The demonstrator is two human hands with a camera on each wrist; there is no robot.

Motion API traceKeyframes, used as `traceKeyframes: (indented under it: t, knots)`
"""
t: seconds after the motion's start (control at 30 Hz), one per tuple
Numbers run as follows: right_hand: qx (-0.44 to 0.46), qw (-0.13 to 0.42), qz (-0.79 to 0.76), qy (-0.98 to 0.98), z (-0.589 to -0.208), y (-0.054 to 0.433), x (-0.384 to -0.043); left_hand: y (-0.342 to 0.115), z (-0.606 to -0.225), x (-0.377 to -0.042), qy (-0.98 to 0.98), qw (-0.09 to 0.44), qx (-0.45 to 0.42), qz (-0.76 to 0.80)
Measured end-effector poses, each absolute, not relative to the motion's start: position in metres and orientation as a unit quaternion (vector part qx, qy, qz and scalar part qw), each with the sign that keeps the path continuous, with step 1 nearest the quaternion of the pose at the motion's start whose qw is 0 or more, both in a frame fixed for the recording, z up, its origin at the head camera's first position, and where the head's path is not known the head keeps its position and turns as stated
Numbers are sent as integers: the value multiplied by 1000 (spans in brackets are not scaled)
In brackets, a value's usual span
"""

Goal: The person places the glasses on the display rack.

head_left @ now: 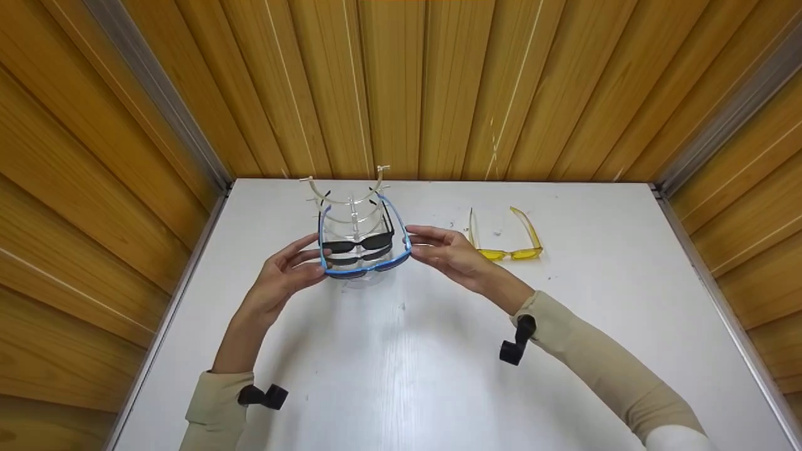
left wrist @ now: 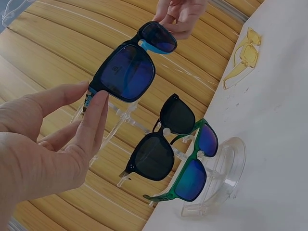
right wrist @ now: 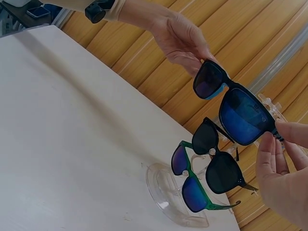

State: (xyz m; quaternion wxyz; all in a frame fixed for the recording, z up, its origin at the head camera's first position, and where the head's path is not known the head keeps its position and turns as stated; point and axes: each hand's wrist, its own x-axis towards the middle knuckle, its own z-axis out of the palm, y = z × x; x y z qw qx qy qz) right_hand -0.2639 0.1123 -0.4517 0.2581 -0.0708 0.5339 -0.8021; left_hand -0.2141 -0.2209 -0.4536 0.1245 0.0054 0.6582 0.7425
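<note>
Sleeves: Beige sleeves [head_left: 604, 351] are worn on both forearms, and a small black device [head_left: 519, 341] is strapped at each cuff, behind the hands.
Left hand: One end of the blue-and-black sunglasses is pinched at the hinge by the left hand [head_left: 282, 279], thumb and fingers closed lightly around the frame.
Right hand: The opposite hinge end is pinched in the same way by the right hand [head_left: 454, 255], its fingers slightly bent.
Sunglasses held: The blue-and-black sunglasses [left wrist: 127, 72] are held up between the two hands, temples pointed away from the person; dark-blue lenses are set in a black front, and blue is seen on the inner side. Whether the stand is touched by them cannot be told.
Green pair: Green-framed sunglasses [left wrist: 190, 179] are carried lowest on the stand, below and between the hands.
Black pair: Black sunglasses [left wrist: 154, 156] are mounted just above the green pair, under the held pair.
Stand: A clear display stand [right wrist: 163, 202] is placed between the hands, its upper arms extended beyond them.
Yellow pair: Yellow glasses [head_left: 525, 254] are laid just to the right of the right hand, temples unfolded and pointed away.
Tabletop: Everything is supported by a white tabletop [head_left: 401, 376] beneath the hands.
Wall: Wood-patterned panelling [head_left: 401, 94] is seen beyond the hands.
</note>
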Motion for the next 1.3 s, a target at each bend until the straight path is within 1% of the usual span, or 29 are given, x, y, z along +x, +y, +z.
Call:
traceKeyframes:
  t: [0.43, 0.57, 0.77, 0.87, 1.13, 1.3]
  knots:
    - [-89, 238, -774, 580, -443, 105, -288, -227, -451, -240, 657, 121, -6, 744]
    - [-81, 229, -768, 593, -442, 100, -297, -229, -449, -249, 652, 117, -9, 749]
    - [-51, 231, -764, 601, -445, 91, -307, -231, -450, -259, 652, 114, -33, 749]
    - [-39, 229, -769, 596, -445, 85, -309, -232, -450, -263, 651, 111, -49, 750]
    - [-20, 204, -789, 580, -441, 70, -310, -239, -444, -271, 629, 99, -56, 769]
    - [-18, 201, -794, 573, -443, 62, -312, -244, -444, -274, 624, 94, -66, 773]
